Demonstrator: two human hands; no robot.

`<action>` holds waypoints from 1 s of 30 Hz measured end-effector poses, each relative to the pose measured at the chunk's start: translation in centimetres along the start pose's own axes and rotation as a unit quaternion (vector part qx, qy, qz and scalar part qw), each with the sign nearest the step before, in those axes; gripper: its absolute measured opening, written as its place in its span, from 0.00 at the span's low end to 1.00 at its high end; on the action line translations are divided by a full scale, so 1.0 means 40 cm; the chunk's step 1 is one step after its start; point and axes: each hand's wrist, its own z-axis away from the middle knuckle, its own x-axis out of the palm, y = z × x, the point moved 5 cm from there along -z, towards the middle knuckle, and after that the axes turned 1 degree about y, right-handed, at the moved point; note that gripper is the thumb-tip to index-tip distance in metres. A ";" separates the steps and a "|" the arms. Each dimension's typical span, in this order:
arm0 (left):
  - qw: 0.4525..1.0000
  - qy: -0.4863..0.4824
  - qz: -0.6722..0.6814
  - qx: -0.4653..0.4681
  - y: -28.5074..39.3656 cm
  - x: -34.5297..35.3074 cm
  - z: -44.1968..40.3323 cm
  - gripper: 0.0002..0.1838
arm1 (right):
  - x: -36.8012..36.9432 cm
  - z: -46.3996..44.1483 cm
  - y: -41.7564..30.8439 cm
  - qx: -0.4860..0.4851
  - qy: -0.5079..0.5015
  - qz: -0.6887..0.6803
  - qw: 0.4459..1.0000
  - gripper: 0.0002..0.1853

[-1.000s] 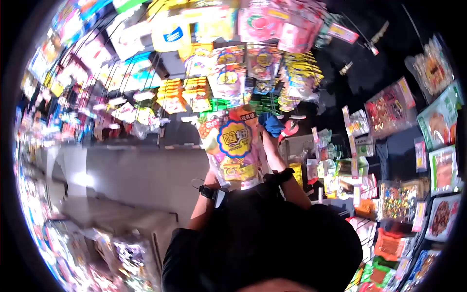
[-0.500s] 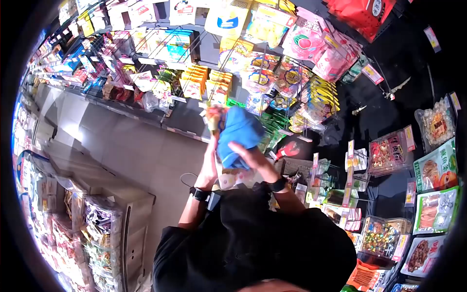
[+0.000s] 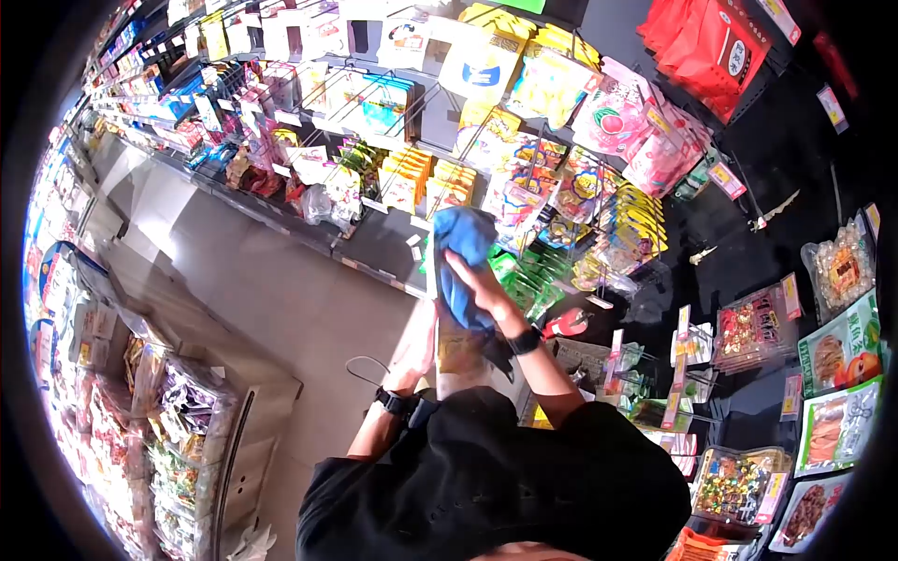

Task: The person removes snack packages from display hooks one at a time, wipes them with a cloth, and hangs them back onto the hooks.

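right hand holds a blue cloth pressed against a package; left hand touches its side, grip unclear.

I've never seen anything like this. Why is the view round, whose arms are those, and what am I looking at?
No machine arms here: these are a person's own two bare hands. A single camera worn on the head looks forward and down; the curved edges suggest a very wide lens. The right hand lies on a blue cloth, against a package whose label can't be read from this angle. The left hand is at the package's other side. There is no tabletop below, just grey floor. Around hang packaged goods, such as pink bags and red bags.
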 end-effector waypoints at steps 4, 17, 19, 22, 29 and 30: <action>0.995 0.073 -0.005 0.063 0.011 -0.009 -0.019 0.37 | 0.092 0.027 -0.123 0.074 -0.003 0.027 0.997 0.26; 0.967 0.078 0.237 -0.046 -0.099 -0.052 -0.021 0.33 | 0.080 0.029 -0.005 -0.072 0.046 0.110 0.990 0.20; 0.984 0.116 0.102 0.087 -0.026 -0.057 -0.020 0.32 | 0.113 0.083 -0.053 -0.021 0.059 0.119 0.991 0.20; 0.960 0.120 0.032 0.252 0.098 -0.054 -0.022 0.32 | 0.173 0.186 -0.114 -0.083 0.022 0.221 0.972 0.20; 0.962 0.180 0.196 0.053 0.042 -0.065 0.003 0.30 | 0.154 0.069 -0.106 -0.034 0.026 0.124 0.991 0.29; 0.971 0.120 0.203 0.024 0.058 -0.045 0.008 0.31 | 0.138 0.040 -0.107 0.004 0.064 0.057 0.996 0.27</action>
